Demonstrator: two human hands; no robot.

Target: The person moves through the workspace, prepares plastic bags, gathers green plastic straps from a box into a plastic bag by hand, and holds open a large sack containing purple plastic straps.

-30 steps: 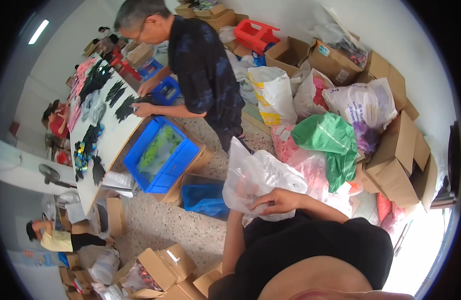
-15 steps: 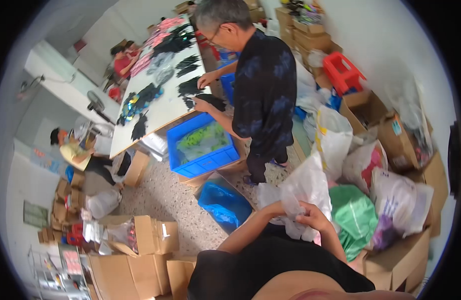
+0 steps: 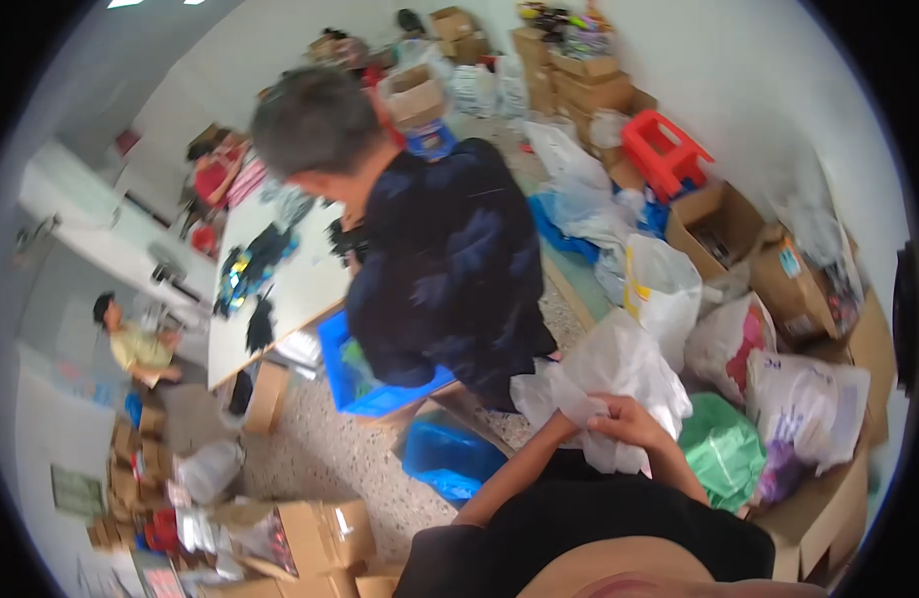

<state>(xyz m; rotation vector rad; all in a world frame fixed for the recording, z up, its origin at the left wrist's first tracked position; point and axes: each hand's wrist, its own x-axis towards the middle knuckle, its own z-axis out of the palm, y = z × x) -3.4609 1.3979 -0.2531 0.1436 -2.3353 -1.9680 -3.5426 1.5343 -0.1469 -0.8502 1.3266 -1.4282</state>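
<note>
Two hands at one white plastic bag [image 3: 627,361]. Right hand [image 3: 627,421] pinches its near edge, thumb against curled fingers. Left hand [image 3: 569,423] touches same edge, fingers covered by plastic, can't tell how closed. Bag bulk lies forward of grip, green sack [image 3: 721,453] near on right, blue liner [image 3: 448,456] left.

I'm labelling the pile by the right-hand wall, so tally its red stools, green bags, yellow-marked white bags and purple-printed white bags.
Red stool: 1
Green bag: 1
Yellow-marked white bag: 1
Purple-printed white bag: 1
Total: 4
</note>
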